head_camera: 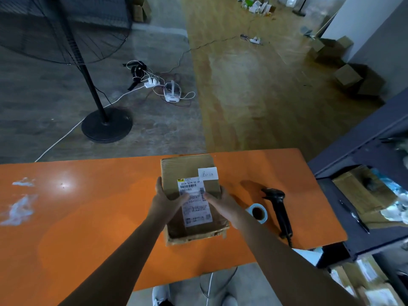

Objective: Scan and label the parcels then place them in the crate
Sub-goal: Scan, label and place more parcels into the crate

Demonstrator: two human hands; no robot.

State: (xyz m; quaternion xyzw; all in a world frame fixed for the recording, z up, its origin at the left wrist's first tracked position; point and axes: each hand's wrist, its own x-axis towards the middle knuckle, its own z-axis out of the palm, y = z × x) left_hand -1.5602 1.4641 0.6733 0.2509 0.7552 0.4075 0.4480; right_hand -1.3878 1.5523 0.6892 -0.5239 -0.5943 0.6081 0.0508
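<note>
A person is standing at the orange tabletop (88, 206), and a brown cardboard parcel (188, 167) is sitting at its middle, reaching to the far edge. The 2 hands are gripping the parcel. The left hand (164, 198) is clasping its left side with the thumb lying over the top. The right hand (223, 203) is clasping its right side, with the thumb pressing on the long white shipping label (196, 208). A small white handwritten sticker (208, 173) is sitting near the parcel's far right corner.

Just right of the right hand, a white roll of labels (259, 214) is resting on the tabletop, and a black handheld barcode scanner (279, 208) is lying beside it. A dark metal shelving unit (364, 149) is standing at the tabletop's right end, and a black pedestal fan (106, 127) is standing on the floor beyond.
</note>
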